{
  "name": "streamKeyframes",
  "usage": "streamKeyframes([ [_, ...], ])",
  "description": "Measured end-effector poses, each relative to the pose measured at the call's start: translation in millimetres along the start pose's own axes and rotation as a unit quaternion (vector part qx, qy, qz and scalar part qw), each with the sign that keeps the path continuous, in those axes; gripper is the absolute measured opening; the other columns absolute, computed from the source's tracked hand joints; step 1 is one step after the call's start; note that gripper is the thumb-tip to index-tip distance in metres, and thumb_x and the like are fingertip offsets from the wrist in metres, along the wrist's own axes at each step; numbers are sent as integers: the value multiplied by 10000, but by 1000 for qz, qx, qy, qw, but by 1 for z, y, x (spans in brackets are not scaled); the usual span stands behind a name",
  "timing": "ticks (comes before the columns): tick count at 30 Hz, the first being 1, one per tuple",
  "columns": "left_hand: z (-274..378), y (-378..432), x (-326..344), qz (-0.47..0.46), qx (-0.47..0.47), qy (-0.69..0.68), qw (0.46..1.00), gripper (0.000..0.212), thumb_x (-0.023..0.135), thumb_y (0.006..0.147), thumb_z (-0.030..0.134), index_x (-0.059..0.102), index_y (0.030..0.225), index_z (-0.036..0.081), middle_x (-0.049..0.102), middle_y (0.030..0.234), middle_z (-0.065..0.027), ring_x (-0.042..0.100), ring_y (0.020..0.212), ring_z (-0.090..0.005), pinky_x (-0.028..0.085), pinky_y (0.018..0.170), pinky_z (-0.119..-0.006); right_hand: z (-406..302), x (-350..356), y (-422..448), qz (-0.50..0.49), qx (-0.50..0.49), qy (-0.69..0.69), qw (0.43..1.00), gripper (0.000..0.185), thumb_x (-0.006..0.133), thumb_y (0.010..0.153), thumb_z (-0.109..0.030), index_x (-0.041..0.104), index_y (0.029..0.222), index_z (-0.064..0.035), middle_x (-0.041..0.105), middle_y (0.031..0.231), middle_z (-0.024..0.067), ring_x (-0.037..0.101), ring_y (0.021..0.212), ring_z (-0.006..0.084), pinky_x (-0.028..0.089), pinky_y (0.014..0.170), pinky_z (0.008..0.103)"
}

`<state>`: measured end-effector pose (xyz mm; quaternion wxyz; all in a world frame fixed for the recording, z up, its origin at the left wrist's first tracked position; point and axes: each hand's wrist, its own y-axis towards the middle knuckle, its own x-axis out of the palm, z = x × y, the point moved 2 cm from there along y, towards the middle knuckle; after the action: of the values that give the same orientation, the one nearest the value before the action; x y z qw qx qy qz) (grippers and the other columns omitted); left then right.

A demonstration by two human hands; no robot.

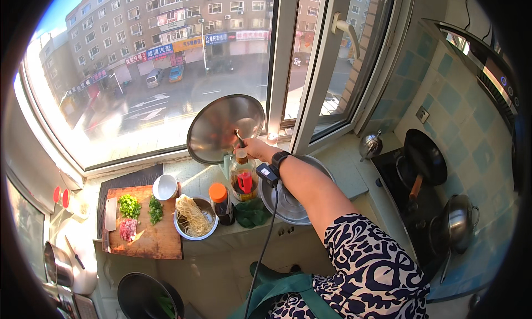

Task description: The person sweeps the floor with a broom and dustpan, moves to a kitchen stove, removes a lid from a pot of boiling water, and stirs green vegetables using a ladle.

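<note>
My right hand (258,149) grips the handle of a large round metal lid (216,119), which stands tilted at the window. Just below the hand is a glass bottle (237,169) with a cork-like stopper and a red label. A large metal basin (272,196) lies under my forearm. To the left are an orange-capped jar (223,213) of dark contents and a bowl (189,236) of pale noodles (191,217). My left hand is out of view; at the lower left a black wok (139,296) holds some green pieces.
A wooden cutting board (160,244) bears a cleaver (110,214), chopped greens (129,206), minced meat (128,229) and a white bowl (165,187). Dark green cloth (251,214) lies by the basin. On the right, a cooktop (388,169) carries a wok (430,157) and a covered pot (457,221).
</note>
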<state>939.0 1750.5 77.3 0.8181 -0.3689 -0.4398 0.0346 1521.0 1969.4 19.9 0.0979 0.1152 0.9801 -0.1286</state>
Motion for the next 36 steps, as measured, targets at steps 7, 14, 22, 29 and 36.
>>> streamKeyframes([
  [7,32,24,-59,-56,-15,11,998,376,517,756,38,457,1083,-137,515,1131,-197,480,1073,-309,412,946,-382,-22,0,-13,29,-81,17,996,125,602,780,-119,543,839,-26,519,669,26,511,512,100,421,450,230],
  [14,66,73,-94,168,-23,192,967,441,580,741,171,494,1132,-14,525,1149,-132,490,1063,-251,419,907,-333,-81,-28,-70,89,-200,84,972,172,564,830,-147,524,892,9,568,794,53,606,634,117,466,512,195],
  [22,16,76,43,-22,-13,315,949,452,588,734,201,500,1134,8,522,1155,-121,486,1062,-244,416,897,-326,-147,-65,-227,128,-310,85,938,174,526,846,-164,511,880,6,585,831,77,615,650,141,497,547,227],
  [29,-30,78,125,-157,-49,406,899,462,596,729,227,505,1135,28,519,1161,-111,483,1062,-237,414,889,-319,-153,-133,-396,254,-280,32,925,186,492,872,-211,510,912,-30,591,829,65,610,624,138,449,497,207],
  [36,-115,87,187,-271,-131,314,900,390,564,744,81,488,1111,-28,515,1146,-135,476,1054,-236,401,898,-324,-148,-236,-502,488,-158,-142,847,229,534,838,-280,549,805,-54,535,694,8,436,502,81,370,474,215],
])
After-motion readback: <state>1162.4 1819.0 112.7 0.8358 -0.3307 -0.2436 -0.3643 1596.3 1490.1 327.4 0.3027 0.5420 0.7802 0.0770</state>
